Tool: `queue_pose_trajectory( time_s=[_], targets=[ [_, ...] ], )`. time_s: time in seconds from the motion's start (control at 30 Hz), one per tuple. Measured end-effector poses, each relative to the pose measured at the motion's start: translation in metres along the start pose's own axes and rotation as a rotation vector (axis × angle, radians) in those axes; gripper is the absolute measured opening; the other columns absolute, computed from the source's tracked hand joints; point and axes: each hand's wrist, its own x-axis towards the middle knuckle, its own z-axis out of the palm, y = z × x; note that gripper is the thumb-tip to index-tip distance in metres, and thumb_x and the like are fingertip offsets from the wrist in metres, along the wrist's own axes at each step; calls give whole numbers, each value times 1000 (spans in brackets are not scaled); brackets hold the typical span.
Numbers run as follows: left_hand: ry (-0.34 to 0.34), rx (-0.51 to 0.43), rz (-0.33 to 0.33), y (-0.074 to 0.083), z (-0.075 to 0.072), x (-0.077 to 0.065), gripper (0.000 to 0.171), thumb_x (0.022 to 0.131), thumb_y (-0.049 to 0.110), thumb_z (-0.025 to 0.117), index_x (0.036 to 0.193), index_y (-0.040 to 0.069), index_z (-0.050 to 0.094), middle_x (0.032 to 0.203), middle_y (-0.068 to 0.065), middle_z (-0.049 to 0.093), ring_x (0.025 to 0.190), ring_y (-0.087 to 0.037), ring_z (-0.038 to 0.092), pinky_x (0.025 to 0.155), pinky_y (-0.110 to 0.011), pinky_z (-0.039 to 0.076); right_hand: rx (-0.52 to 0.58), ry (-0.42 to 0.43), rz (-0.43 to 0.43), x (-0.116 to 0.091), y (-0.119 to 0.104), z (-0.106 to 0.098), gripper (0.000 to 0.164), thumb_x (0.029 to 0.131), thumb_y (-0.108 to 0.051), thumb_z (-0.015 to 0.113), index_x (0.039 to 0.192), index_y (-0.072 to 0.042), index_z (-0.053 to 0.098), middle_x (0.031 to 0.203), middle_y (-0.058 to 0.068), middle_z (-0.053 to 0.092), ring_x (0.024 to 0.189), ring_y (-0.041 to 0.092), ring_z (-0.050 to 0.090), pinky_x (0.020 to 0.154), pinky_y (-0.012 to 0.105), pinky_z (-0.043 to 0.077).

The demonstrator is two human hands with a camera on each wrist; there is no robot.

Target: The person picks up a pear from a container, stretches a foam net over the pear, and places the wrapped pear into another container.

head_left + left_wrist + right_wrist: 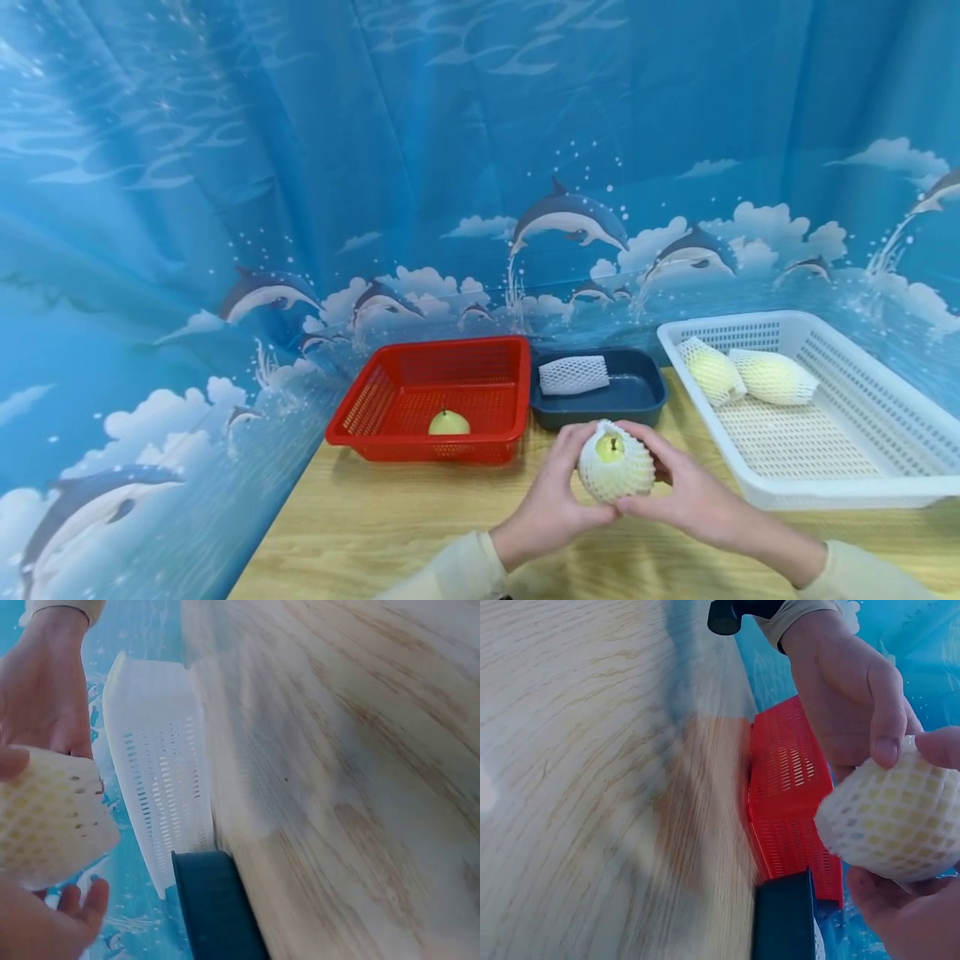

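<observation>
Held up over the table's front, a pear in a white foam net (617, 473) has its stem end showing through the net's opening. My left hand (553, 498) grips its left side, with the thumb underneath. From the other side my right hand (686, 498) holds it, thumb low on the front and fingers behind. In the right wrist view, the netted pear (896, 814) lies between both hands, and the net covers its whole visible side. Just behind the hands is a dark blue basin (633, 392) with a loose foam net (574, 375) inside.
At the left, a red basket (360, 435) contains a bare yellow-green pear (449, 422). A large white basket (847, 492) on the right contains two netted pears (776, 377). All three containers stand on a wooden table (360, 517) before a dolphin-printed curtain (450, 167).
</observation>
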Motion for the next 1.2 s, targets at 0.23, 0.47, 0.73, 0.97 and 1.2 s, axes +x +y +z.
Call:
queue_pose_trajectory(
  time_s=[0.23,0.47,0.73,0.97,1.2],
  targets=[
    [46,129,-106,10,9,0,98,73,28,89,151,39,31,140,9,38,114,-4,48,89,-23,50,-36,60,46,-4,0,1,80,85,-26,81,151,-16,37,137,10,55,107,5,60,88,28,53],
    [70,247,-53,12,13,4,92,74,24,90,148,29,35,135,10,45,118,-3,49,100,-27,49,5,69,11,-3,3,1,81,83,-18,82,150,-10,37,139,14,53,107,5,61,87,27,53],
    [-19,20,-56,9,10,3,91,77,22,84,151,28,31,143,10,45,122,-5,48,102,-26,46,-47,37,-8,-4,4,-6,94,78,-19,85,155,-15,32,141,15,52,104,4,57,79,27,53],
    [-62,-48,-51,9,11,7,90,74,12,80,148,31,32,140,10,46,117,-4,50,95,-22,48,-48,13,13,-8,-1,-8,90,84,-21,80,156,-8,29,131,20,57,100,4,61,75,27,56],
    [-112,-113,-177,11,20,17,85,78,21,79,149,31,34,137,12,44,113,-2,51,88,-22,52,-74,73,153,-10,-4,-17,85,88,-28,78,156,-12,30,131,19,58,101,17,63,73,29,55]
  ],
)
